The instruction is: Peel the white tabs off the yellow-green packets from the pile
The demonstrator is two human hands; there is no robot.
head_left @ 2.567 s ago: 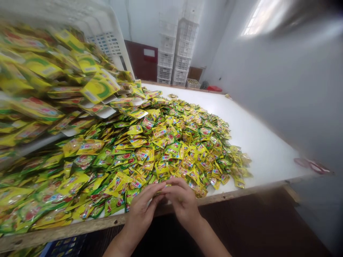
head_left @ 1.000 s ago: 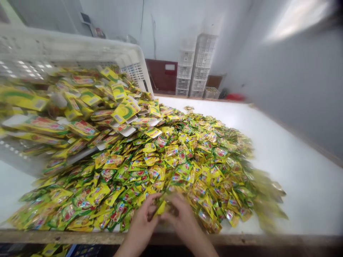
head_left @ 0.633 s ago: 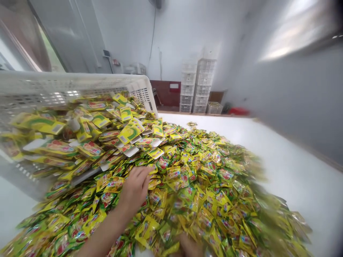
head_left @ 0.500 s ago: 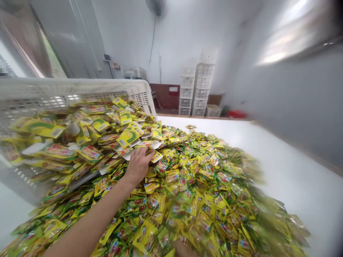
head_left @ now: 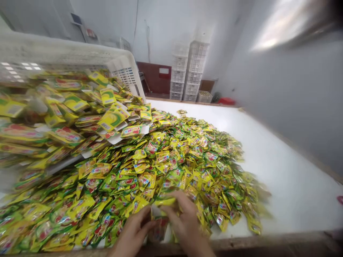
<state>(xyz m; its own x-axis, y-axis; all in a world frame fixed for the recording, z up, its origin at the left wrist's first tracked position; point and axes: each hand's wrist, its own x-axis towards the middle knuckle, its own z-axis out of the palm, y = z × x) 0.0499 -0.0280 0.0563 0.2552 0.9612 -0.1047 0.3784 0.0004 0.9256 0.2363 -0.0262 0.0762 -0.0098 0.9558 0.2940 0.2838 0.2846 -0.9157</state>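
Observation:
Close to the table's front edge, my left hand [head_left: 135, 228] is closed around a small cardboard box [head_left: 158, 230] with a white flap standing up. From the other side my right hand [head_left: 186, 221] pinches a yellow sachet [head_left: 166, 202] right at the top of that box. Motion blurs both hands, so how far the sachet is inside cannot be made out. Beneath and beyond them spreads a big heap of yellow and green sachets [head_left: 171, 164] with red fruit prints.
At the left a white plastic crate [head_left: 125, 59] lies tipped, and yellow printed boxes [head_left: 114, 119] spill from it onto the heap. The white table [head_left: 268, 153] runs to the right. Stacked crates [head_left: 194, 67] and a red object [head_left: 226, 101] stand beyond its far edge.
My left hand has come back from the pile of boxes to the front edge, bringing a box. My right hand has come up into view with a sachet. The view has shifted.

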